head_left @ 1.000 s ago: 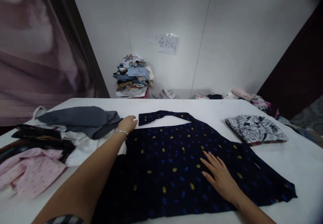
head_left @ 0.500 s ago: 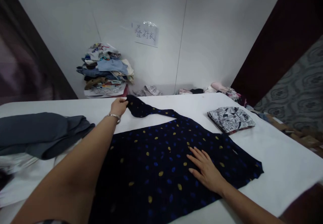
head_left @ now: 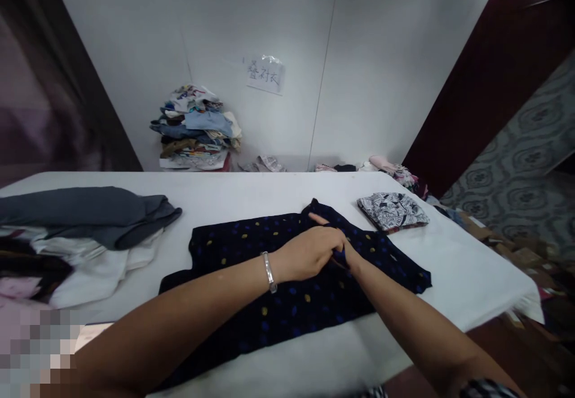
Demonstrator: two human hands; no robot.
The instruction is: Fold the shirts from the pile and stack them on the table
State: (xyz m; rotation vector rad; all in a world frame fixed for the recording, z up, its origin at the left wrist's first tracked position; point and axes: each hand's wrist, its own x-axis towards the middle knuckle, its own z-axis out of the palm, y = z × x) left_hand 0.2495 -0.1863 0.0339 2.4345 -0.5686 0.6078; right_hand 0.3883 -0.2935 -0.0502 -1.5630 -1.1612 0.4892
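A dark navy shirt (head_left: 251, 242) with blue and yellow dots lies flat on the white table (head_left: 251, 191). My left hand (head_left: 309, 253), a silver bracelet on its wrist, reaches across the shirt's middle with its fingers closed on a fold of the navy fabric. My right hand (head_left: 351, 256) lies on the shirt right under it and is mostly hidden by it. One right finger stretches out flat towards the shirt's far edge.
A grey garment (head_left: 90, 209) lies on white cloth (head_left: 90, 260) at the left. A folded black-and-white patterned garment (head_left: 392, 211) sits at the right. A pile of clothes (head_left: 197, 128) stands against the wall under a paper sign (head_left: 265, 75). The table's right corner (head_left: 530, 308) drops off.
My left hand has carried the sleeve from the shirt's far left corner across to its middle, over my right hand. The shirt now looks narrower, and the view has shifted.
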